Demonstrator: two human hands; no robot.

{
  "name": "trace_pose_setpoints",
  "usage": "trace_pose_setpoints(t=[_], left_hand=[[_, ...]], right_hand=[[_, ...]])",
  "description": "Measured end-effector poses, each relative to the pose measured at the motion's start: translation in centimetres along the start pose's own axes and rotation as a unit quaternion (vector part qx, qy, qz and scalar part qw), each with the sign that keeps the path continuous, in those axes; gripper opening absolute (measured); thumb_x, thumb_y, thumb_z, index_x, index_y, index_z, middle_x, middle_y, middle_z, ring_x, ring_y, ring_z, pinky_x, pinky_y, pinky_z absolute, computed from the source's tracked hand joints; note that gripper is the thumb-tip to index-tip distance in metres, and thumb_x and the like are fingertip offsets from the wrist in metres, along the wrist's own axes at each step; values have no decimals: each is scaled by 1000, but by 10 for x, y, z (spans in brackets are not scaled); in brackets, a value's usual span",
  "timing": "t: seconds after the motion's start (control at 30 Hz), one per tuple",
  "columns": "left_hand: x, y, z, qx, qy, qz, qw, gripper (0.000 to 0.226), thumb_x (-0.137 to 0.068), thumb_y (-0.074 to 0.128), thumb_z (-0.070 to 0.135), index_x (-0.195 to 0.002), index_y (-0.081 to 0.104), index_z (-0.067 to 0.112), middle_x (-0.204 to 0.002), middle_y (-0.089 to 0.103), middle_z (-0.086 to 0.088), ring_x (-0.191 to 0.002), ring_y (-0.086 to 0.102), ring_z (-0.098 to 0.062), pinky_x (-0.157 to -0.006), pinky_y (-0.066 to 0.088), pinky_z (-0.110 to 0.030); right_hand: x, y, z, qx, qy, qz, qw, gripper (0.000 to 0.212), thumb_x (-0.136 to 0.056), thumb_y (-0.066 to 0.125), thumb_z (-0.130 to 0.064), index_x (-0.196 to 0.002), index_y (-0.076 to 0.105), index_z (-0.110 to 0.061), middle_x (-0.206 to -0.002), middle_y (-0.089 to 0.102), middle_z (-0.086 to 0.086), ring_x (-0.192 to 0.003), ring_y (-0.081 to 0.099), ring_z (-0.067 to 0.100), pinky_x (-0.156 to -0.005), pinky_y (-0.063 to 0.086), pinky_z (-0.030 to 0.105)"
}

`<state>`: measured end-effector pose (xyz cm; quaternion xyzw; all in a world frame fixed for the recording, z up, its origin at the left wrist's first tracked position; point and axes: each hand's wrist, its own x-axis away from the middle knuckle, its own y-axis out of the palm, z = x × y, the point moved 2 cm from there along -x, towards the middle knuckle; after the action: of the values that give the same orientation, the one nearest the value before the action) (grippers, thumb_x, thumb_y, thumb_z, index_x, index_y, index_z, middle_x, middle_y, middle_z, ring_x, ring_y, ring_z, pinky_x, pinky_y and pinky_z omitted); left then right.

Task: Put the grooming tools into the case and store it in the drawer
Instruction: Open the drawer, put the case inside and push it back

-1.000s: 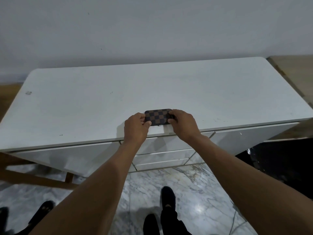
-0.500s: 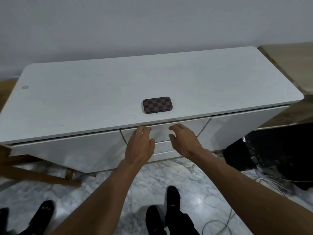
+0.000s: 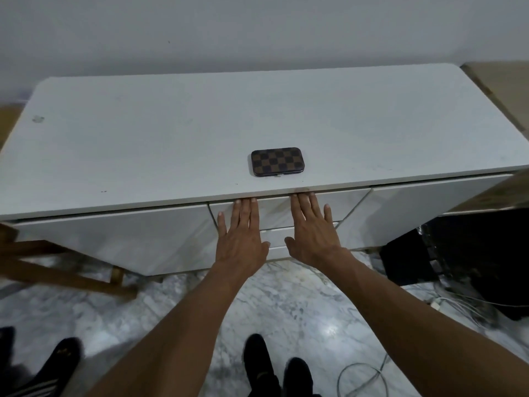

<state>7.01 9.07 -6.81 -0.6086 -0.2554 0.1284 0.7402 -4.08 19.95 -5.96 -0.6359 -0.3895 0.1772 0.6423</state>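
Both hands have risen since half a second ago, when they hovered with loosely bent fingers below the tabletop's lip. Now the left hand (image 3: 242, 236) and the right hand (image 3: 313, 233) lie flat, fingers straight and spread, grasping nothing, against the glossy white front of the middle drawer (image 3: 274, 210). Their longest fingertips (image 3: 253, 200) reach the narrow shadowed gap just under the overhanging tabletop edge. The drawer looks closed, its face level with the panels on either side.

The case (image 3: 275, 161) has kept its place: a flat rounded rectangle in brown-and-black checks with a dark rim. It lies shut on the matte white tabletop (image 3: 171, 133), near the front edge and just above the gap between the hands, touched by neither. The slab around it is bare and wide, with rounded corners and a few faint scuffs.

Below, the floor (image 3: 286, 305) is polished grey-veined marble. Black shoes (image 3: 257, 356) stand near the cabinet, thin white cables (image 3: 360, 376) loop at lower right, and a wooden frame (image 3: 57, 270) slants at left.
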Motion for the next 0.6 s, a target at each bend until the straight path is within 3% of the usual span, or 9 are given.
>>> trace_pose_setpoints(t=[0.23, 0.4, 0.6], left_hand=[[11, 5, 4, 35, -6, -4, 999, 97, -95, 44, 56, -151, -20, 10, -161, -22, -7, -149, -19, -22, -118, -3, -50], [44, 13, 16, 77, -27, 4, 997, 82, -98, 23, 60, -154, -12, 11, -162, -19, -5, -149, -18, -21, -118, -1, -50], [99, 27, 33, 140, -43, 4, 989, 71, -101, 16, 53, -155, -7, 14, -163, -16, 0, -149, -17, -15, -120, 3, -47]], right_hand=[[11, -3, 4, 18, -14, -6, 1000, 92, -91, 51, -43, -154, -10, -14, -163, -13, 6, -150, -14, 27, -120, -2, 48], [42, 6, 6, -15, -20, -7, 1000, 77, -98, 32, -54, -155, -5, -17, -164, -9, 4, -151, -10, 26, -121, -3, 45], [101, 10, 13, -61, -52, -8, 997, 57, -105, 18, -36, -156, 4, -13, -165, 2, 4, -152, -2, 25, -122, 4, 45]])
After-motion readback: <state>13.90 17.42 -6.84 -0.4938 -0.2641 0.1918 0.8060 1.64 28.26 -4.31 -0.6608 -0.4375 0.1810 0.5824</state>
